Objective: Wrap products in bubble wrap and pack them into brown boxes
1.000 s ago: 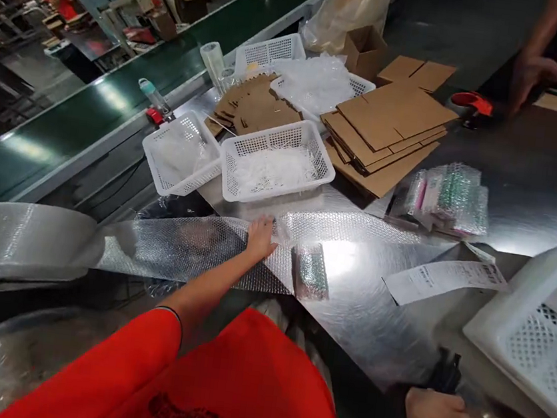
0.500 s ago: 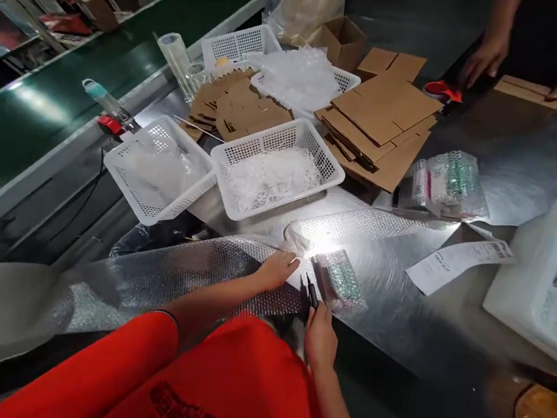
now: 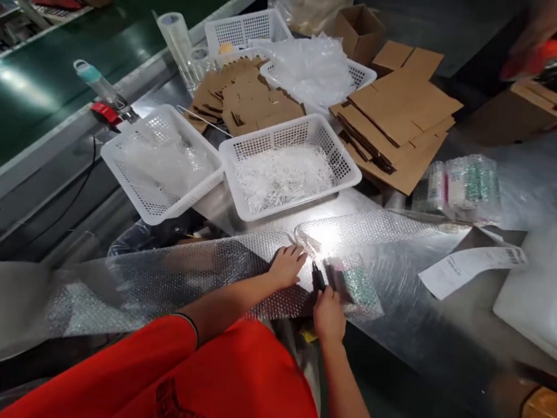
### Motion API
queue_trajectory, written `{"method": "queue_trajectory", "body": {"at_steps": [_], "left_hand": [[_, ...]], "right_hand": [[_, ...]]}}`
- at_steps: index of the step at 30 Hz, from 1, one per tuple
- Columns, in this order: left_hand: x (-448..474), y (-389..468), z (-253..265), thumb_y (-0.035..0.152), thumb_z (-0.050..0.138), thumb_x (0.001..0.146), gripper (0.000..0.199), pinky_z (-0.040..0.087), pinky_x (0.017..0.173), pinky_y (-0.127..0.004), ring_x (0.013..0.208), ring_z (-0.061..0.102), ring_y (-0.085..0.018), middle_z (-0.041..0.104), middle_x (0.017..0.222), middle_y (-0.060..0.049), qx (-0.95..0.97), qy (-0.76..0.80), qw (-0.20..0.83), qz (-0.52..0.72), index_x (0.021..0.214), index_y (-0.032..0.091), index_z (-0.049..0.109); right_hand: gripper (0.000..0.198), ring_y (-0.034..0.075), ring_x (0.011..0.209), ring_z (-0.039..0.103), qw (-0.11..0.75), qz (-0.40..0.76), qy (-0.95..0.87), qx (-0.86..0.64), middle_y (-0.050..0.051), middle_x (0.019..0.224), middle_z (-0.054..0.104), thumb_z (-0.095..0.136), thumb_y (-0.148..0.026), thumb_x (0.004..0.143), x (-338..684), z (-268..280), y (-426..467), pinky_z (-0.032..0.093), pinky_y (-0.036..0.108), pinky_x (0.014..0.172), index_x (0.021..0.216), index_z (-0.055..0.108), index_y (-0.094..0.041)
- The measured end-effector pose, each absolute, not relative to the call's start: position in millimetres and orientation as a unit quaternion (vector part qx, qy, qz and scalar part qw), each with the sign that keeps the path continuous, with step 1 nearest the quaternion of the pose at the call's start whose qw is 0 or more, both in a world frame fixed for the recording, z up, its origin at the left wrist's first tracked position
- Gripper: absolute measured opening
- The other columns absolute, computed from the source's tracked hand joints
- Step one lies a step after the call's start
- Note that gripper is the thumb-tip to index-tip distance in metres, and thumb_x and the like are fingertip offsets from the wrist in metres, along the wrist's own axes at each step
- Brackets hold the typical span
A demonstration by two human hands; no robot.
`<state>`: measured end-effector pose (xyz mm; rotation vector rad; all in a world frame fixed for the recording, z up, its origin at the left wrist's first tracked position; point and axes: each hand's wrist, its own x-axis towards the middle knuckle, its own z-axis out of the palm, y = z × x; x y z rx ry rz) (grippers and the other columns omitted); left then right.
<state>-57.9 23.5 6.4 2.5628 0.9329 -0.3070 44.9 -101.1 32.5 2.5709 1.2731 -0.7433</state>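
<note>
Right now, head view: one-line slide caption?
Left hand rests on bubble wrap while the right hand holds a black tool beside a wrapped pack.

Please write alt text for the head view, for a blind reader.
The left hand rests on a strip of bubble wrap, and the right hand holds a black tool beside a wrapped package; white baskets and flat cardboard lie beyond.

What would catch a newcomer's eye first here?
Probably the bright red shirt at the bottom centre. Just above it, the left hand lies on a strip of bubble wrap, and the right hand holds a black tool beside a bubble-wrapped pack. Beyond them, mid-picture, stands a white basket of white strands.
</note>
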Motion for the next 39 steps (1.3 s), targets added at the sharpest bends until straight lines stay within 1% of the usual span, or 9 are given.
{"method": "queue_trajectory", "body": {"at_steps": [7, 14, 16, 19, 23, 28, 32, 36, 39], "left_hand": [[-53, 27, 9, 0.036, 0.079, 0.075, 0.084, 0.035, 0.111, -0.046, 0.141, 0.034, -0.033, 0.038, 0.155, -0.017, 0.908, 0.351, 0.185, -0.138, 0.147, 0.018, 0.039], [-52, 24, 3, 0.034, 0.079, 0.074, 0.09, 0.031, 0.114, -0.05, 0.147, 0.025, -0.036, 0.033, 0.158, -0.019, 0.898, 0.367, 0.188, -0.154, 0.151, 0.017, 0.034], [-52, 23, 1, 0.033, 0.079, 0.075, 0.093, 0.028, 0.116, -0.052, 0.149, 0.021, -0.037, 0.031, 0.159, -0.02, 0.895, 0.371, 0.191, -0.156, 0.152, 0.016, 0.031], [-52, 22, 1, 0.033, 0.08, 0.074, 0.093, 0.026, 0.116, -0.058, 0.149, 0.022, -0.038, 0.03, 0.159, -0.02, 0.892, 0.377, 0.191, -0.157, 0.151, 0.016, 0.032], [-55, 22, 6, 0.033, 0.079, 0.075, 0.089, 0.026, 0.117, -0.057, 0.148, 0.025, -0.038, 0.032, 0.158, -0.02, 0.89, 0.392, 0.181, -0.148, 0.149, 0.016, 0.035], [-58, 27, 11, 0.045, 0.082, 0.069, 0.099, 0.018, 0.118, -0.062, 0.148, 0.019, -0.044, 0.027, 0.16, -0.024, 0.887, 0.41, 0.173, -0.122, 0.15, 0.013, 0.034], [-51, 43, 15, 0.045, 0.066, 0.085, 0.078, 0.017, 0.119, -0.06, 0.148, 0.022, -0.041, 0.033, 0.157, -0.024, 0.858, 0.481, 0.181, -0.024, 0.148, 0.009, 0.037], [-49, 74, 17, 0.033, 0.055, 0.094, 0.031, 0.04, 0.107, -0.047, 0.117, 0.06, -0.03, 0.07, 0.116, -0.013, 0.824, 0.517, 0.229, -0.043, 0.117, 0.017, 0.068], [-65, 99, 16, 0.026, 0.047, 0.098, 0.027, 0.048, 0.095, -0.037, 0.102, 0.067, -0.024, 0.072, 0.104, -0.012, 0.798, 0.553, 0.233, -0.053, 0.099, 0.016, 0.072]], "right_hand": [[0.038, 0.025, 0.089, 0.071, 0.088, -0.294, 0.428, 0.85, 0.016, 0.112, 0.065, 0.021, -0.028, 0.102, 45, 28, -118, 0.05, 0.034, 0.068, 0.121, 0.05, -0.013], [0.033, 0.027, 0.082, 0.071, 0.083, -0.423, 0.244, 0.869, 0.017, 0.106, 0.07, 0.034, -0.03, 0.091, 70, 39, -319, 0.052, 0.041, 0.07, 0.109, 0.062, -0.026], [0.041, 0.031, 0.086, 0.07, 0.036, -0.355, 0.19, 0.915, 0.021, 0.115, 0.066, 0.033, -0.035, 0.087, 85, 40, -347, 0.052, 0.047, 0.073, 0.118, 0.058, -0.026], [0.063, 0.039, 0.091, 0.067, -0.015, -0.201, 0.218, 0.955, 0.027, 0.113, 0.062, 0.017, -0.045, 0.091, 118, 42, -324, 0.05, 0.054, 0.071, 0.138, 0.045, -0.013], [0.065, 0.045, 0.1, 0.062, -0.039, -0.095, 0.201, 0.974, 0.036, 0.114, 0.056, 0.02, -0.034, 0.091, 163, 47, -238, 0.048, 0.059, 0.074, 0.142, 0.036, 0.003], [0.072, 0.04, 0.137, 0.037, -0.086, -0.049, 0.369, 0.924, 0.03, 0.143, 0.042, 0.043, -0.049, 0.091, 163, 47, -150, 0.036, 0.053, 0.107, 0.145, 0.029, -0.003], [0.081, 0.042, 0.133, 0.039, -0.02, -0.096, 0.497, 0.862, 0.025, 0.145, 0.041, 0.065, -0.055, 0.079, 139, 39, -106, 0.038, 0.055, 0.103, 0.142, 0.034, -0.015], [0.072, 0.034, 0.113, 0.055, 0.029, -0.125, 0.491, 0.862, 0.02, 0.132, 0.05, 0.069, -0.041, 0.08, 131, 31, -94, 0.046, 0.043, 0.087, 0.14, 0.036, -0.017], [0.069, 0.034, 0.111, 0.056, 0.054, -0.119, 0.474, 0.871, 0.02, 0.132, 0.049, 0.065, -0.041, 0.083, 129, 32, -94, 0.046, 0.042, 0.083, 0.14, 0.035, -0.017]]}}
